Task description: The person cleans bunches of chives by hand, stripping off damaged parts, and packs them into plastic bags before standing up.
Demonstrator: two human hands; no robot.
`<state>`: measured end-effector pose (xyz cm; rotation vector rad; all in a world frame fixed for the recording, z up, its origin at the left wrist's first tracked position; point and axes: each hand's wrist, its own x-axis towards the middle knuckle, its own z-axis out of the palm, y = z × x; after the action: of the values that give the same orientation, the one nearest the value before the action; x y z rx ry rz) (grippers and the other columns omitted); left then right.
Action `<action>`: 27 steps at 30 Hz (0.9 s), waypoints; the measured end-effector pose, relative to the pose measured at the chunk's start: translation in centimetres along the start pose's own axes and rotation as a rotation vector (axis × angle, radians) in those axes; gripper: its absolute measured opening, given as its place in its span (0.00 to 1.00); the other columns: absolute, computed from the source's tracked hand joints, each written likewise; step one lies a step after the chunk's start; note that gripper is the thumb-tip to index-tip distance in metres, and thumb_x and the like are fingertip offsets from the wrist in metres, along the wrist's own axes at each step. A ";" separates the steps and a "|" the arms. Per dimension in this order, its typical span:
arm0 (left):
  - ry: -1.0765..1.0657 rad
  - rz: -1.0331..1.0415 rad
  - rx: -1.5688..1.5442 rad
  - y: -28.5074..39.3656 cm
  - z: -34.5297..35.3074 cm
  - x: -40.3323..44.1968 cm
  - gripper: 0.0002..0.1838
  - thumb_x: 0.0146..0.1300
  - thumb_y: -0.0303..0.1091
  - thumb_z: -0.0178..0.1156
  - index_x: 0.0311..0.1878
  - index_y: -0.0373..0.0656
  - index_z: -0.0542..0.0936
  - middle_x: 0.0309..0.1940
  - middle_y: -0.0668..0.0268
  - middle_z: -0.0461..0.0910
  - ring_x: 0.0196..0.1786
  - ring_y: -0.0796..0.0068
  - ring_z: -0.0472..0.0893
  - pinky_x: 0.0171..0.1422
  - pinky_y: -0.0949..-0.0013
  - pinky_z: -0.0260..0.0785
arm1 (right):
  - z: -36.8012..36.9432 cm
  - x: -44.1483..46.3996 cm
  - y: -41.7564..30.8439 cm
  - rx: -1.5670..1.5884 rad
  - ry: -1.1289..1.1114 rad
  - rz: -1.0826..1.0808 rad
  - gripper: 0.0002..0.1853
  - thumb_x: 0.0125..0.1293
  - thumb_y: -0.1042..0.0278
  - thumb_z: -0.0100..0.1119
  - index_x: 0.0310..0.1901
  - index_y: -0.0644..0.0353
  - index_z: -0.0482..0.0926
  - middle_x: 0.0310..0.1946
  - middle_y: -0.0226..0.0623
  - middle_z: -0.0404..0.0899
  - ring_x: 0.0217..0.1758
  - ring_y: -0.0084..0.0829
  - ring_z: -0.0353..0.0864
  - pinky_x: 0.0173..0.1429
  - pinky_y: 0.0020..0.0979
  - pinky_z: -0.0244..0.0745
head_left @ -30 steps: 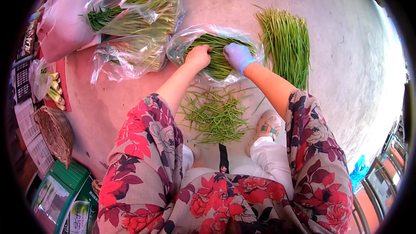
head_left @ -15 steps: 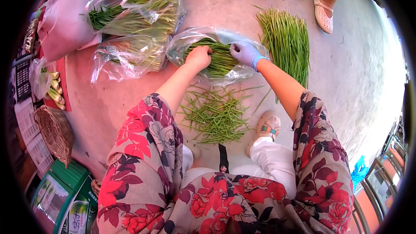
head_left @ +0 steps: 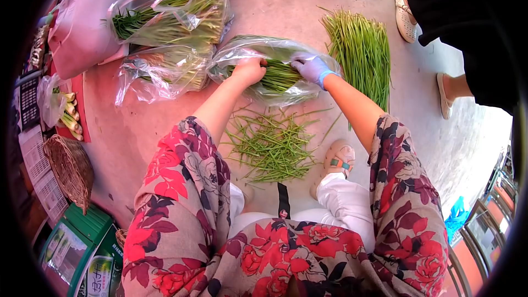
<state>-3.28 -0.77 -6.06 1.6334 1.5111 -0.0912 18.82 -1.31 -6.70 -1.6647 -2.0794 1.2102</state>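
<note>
Head view: I look down from my remote seat on two hands at a clear bag (head_left: 286, 98) on the floor (head_left: 421, 143).
Bagged stalks: green stalks (head_left: 279, 80) lie lengthwise from side to side in the bag, between the two hands, with film rising round them.
Bare left hand: the left hand (head_left: 250, 71) has its fingers curled in at the left of the stalks, partly against the film; whether it has hold of stems, plastic or both, I can't make out.
Gloved right hand: the right hand (head_left: 312, 69) bends its thumb and fingers loosely together over the right of the bag; I can't see whether anything is pinched between them.
Film care: I'd judge thin plastic like this snags easily, so light fingertips and an even pull at both sides should suit it best.
Stalk care: I'd press with flat fingers, leaving the stems parallel, since a hard squeeze could bend or bruise them.
Loose pile: a tall pile of stalks (head_left: 357, 49) lies right of the bag, near the glove; I'd mind that elbow and wrist don't sweep it.
Scattered bits: short cut stems (head_left: 272, 148) lie on the near side of the bag, beside the shoe (head_left: 339, 157).
Left side: filled bags (head_left: 190, 22) lie just beyond the left hand.
Passer-by: another person's dark clothing (head_left: 456, 16) shows at upper right, well apart from the bag.
</note>
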 end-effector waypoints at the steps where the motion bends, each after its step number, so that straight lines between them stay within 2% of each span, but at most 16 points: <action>1: 0.013 0.011 -0.007 0.0 0.0 -0.1 0.19 0.55 0.34 0.57 0.51 0.43 0.77 0.44 0.55 0.80 0.47 0.62 0.79 0.54 0.63 0.69 | -0.3 0.0 -0.5 0.014 -0.037 0.005 0.11 0.61 0.63 0.54 0.44 0.53 0.80 0.38 0.40 0.80 0.42 0.38 0.79 0.47 0.34 0.73; 2: 0.007 -0.005 -0.009 0.1 0.0 -0.1 0.19 0.55 0.34 0.57 0.51 0.44 0.77 0.45 0.55 0.80 0.48 0.62 0.79 0.55 0.63 0.69 | -0.6 0.0 -1.0 0.027 -0.073 0.009 0.11 0.60 0.63 0.55 0.43 0.53 0.80 0.39 0.40 0.80 0.43 0.39 0.79 0.48 0.34 0.73; 5: 0.009 -0.001 0.026 0.5 -0.5 -1.0 0.18 0.55 0.33 0.56 0.52 0.47 0.78 0.46 0.56 0.79 0.50 0.61 0.78 0.56 0.62 0.68 | -1.5 -1.3 -3.6 -0.174 -0.297 -0.370 0.10 0.58 0.65 0.57 0.40 0.52 0.82 0.39 0.40 0.80 0.43 0.40 0.78 0.48 0.34 0.73; 6: 0.018 0.038 0.062 0.7 -0.6 -1.3 0.19 0.55 0.32 0.56 0.52 0.48 0.78 0.47 0.56 0.78 0.50 0.60 0.77 0.56 0.62 0.68 | -2.3 -2.5 -5.3 -0.115 -0.454 -0.451 0.09 0.56 0.66 0.57 0.38 0.51 0.83 0.38 0.39 0.79 0.43 0.41 0.78 0.49 0.34 0.73; 7: 0.026 0.079 0.100 0.7 -0.6 -1.5 0.19 0.55 0.32 0.55 0.52 0.49 0.78 0.47 0.56 0.78 0.51 0.59 0.77 0.56 0.62 0.68 | -2.1 -3.2 -6.0 -0.069 -0.648 -0.420 0.11 0.55 0.68 0.55 0.40 0.52 0.83 0.39 0.40 0.80 0.43 0.41 0.78 0.50 0.35 0.73; 9: -0.015 0.121 0.176 0.7 0.0 -1.8 0.20 0.54 0.29 0.54 0.52 0.51 0.78 0.48 0.57 0.76 0.52 0.58 0.76 0.57 0.62 0.67 | -2.0 -4.4 -7.0 -0.084 -0.718 -0.340 0.14 0.54 0.70 0.52 0.41 0.53 0.83 0.39 0.42 0.80 0.44 0.41 0.79 0.52 0.36 0.73; 12: -0.029 0.132 0.212 0.7 0.5 -1.9 0.21 0.53 0.25 0.51 0.52 0.52 0.79 0.49 0.57 0.74 0.52 0.57 0.75 0.57 0.61 0.67 | -0.5 -2.6 -5.0 -0.063 -0.434 -0.269 0.15 0.54 0.71 0.49 0.42 0.54 0.82 0.40 0.43 0.81 0.45 0.41 0.79 0.53 0.36 0.72; 14: -0.021 0.131 0.209 0.6 0.8 -2.1 0.24 0.53 0.22 0.48 0.52 0.53 0.78 0.48 0.58 0.74 0.52 0.58 0.75 0.57 0.62 0.67 | -0.2 -1.0 -4.9 -0.164 -0.376 -0.137 0.16 0.54 0.71 0.48 0.42 0.54 0.82 0.40 0.44 0.81 0.45 0.43 0.79 0.52 0.36 0.73; 18: -0.102 0.134 0.270 0.5 0.5 -2.5 0.24 0.53 0.22 0.50 0.53 0.54 0.78 0.49 0.58 0.73 0.53 0.58 0.75 0.57 0.63 0.68 | 0.7 0.8 -3.5 -0.338 -0.274 0.009 0.15 0.55 0.69 0.49 0.42 0.53 0.83 0.41 0.45 0.80 0.45 0.43 0.80 0.51 0.38 0.74; 21: -0.136 0.122 0.286 0.2 0.6 -2.6 0.24 0.54 0.24 0.53 0.54 0.56 0.77 0.51 0.59 0.72 0.54 0.59 0.75 0.58 0.63 0.68 | 0.7 1.1 -3.1 -0.338 -0.173 0.037 0.14 0.57 0.68 0.49 0.41 0.52 0.83 0.40 0.46 0.80 0.44 0.43 0.80 0.51 0.39 0.73; 22: -0.133 0.129 0.286 0.1 0.7 -2.5 0.24 0.54 0.23 0.53 0.54 0.56 0.77 0.51 0.59 0.72 0.54 0.59 0.75 0.58 0.63 0.68 | 0.9 1.2 -2.8 -0.331 -0.140 0.030 0.14 0.59 0.64 0.48 0.42 0.50 0.82 0.38 0.45 0.80 0.41 0.46 0.80 0.49 0.42 0.73; 25: -0.133 0.143 0.303 0.2 0.9 -2.3 0.24 0.53 0.23 0.53 0.54 0.56 0.77 0.50 0.59 0.72 0.54 0.60 0.75 0.58 0.63 0.68 | 1.4 1.3 -2.4 -0.383 -0.050 0.006 0.11 0.59 0.62 0.50 0.39 0.51 0.81 0.33 0.44 0.81 0.38 0.45 0.80 0.44 0.43 0.74; 27: -0.130 0.146 0.307 0.2 0.9 -2.3 0.25 0.53 0.23 0.52 0.54 0.56 0.77 0.50 0.59 0.72 0.54 0.60 0.75 0.57 0.63 0.68 | 2.1 1.6 -2.4 -0.486 -0.070 -0.004 0.09 0.59 0.60 0.52 0.36 0.51 0.79 0.31 0.42 0.80 0.35 0.45 0.80 0.40 0.43 0.74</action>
<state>-3.31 -3.07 -5.13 1.9357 1.3228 -0.3569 15.30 -0.88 -6.83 -1.8212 -2.5703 0.8083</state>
